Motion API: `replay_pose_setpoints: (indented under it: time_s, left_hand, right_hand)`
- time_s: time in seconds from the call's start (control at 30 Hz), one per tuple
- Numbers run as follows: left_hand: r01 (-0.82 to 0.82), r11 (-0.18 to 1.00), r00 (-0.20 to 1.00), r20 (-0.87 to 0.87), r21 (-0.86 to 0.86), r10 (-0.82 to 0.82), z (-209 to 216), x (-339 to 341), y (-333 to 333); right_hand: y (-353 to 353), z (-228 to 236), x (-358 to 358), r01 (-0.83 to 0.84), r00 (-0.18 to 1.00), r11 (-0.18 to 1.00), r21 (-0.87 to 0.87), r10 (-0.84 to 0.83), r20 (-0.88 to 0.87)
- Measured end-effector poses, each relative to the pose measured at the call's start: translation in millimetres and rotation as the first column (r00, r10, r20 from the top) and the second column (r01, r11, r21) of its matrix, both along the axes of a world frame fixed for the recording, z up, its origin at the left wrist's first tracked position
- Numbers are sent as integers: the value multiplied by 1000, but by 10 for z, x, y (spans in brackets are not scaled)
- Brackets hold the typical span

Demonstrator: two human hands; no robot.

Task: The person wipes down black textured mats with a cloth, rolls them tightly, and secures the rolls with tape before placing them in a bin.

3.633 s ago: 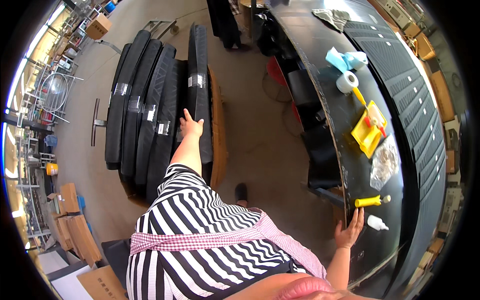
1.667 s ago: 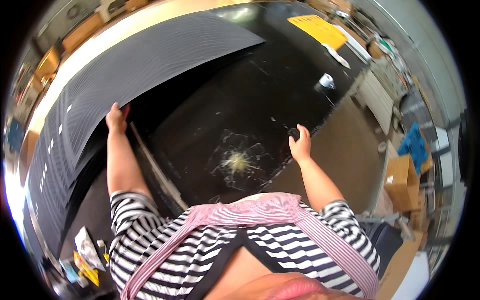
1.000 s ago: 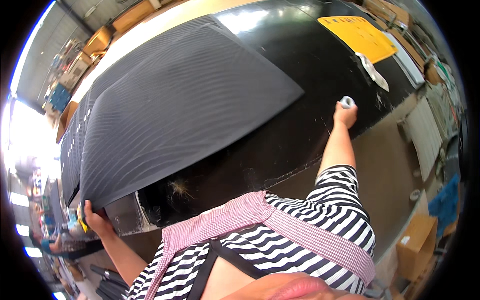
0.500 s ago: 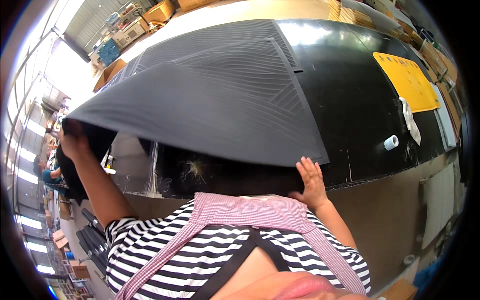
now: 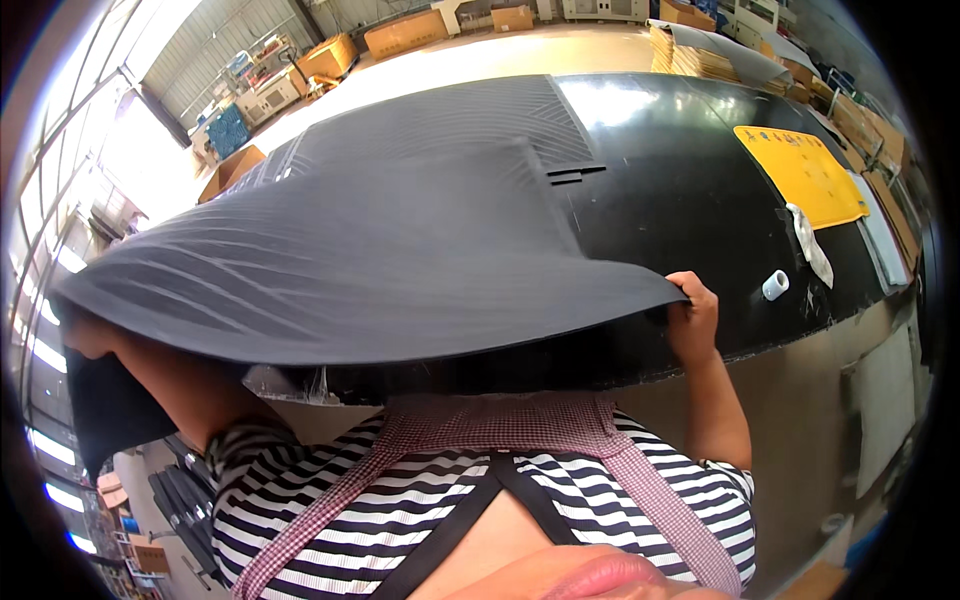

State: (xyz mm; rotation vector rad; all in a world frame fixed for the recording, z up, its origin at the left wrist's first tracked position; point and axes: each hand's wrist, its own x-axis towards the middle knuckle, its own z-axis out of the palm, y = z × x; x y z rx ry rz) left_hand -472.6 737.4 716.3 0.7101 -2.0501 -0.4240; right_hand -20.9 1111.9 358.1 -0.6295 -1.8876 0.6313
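Observation:
A large, flexible dark grey mat point(image 5: 380, 260) with a faint line pattern spreads in front of me, its near edge lifted off the black table point(image 5: 660, 210). My right hand point(image 5: 693, 312) pinches this mat at its near right corner, thumb and fingers closed on the edge. Out at the far left, my left hand point(image 5: 90, 335) is closed on the mat's left end, with some fingers hidden beneath it. A dark flap hangs below that hand. Behind the lifted mat lies another grey sheet with grooved lines point(image 5: 470, 115), flat on the table.
On the table's right side are a yellow sheet point(image 5: 805, 180), a crumpled white cloth point(image 5: 810, 245) and a small white roll point(image 5: 775, 285). Stacked boards point(image 5: 690, 55) stand beyond the far right edge. Black chair-like items point(image 5: 185, 500) sit at lower left.
My right hand has gone from lying open by the mat's corner to gripping and raising it. My left hand has moved outward and lower, pulling the mat toward me.

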Motion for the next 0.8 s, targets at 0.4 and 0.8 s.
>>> replay_pose_setpoints:
  time_s: [0.4,0.8]
  left_hand:
    - [952,-11,42,167,-307,-985,953,-1250,3912]
    - [684,-717,-594,674,135,-440,-3619,-1016,3614]
  right_hand:
    - [-888,132,-365,-853,486,360,-379,278,-829]
    - [146,-1059,-1503,164,986,839,-518,-148,73]
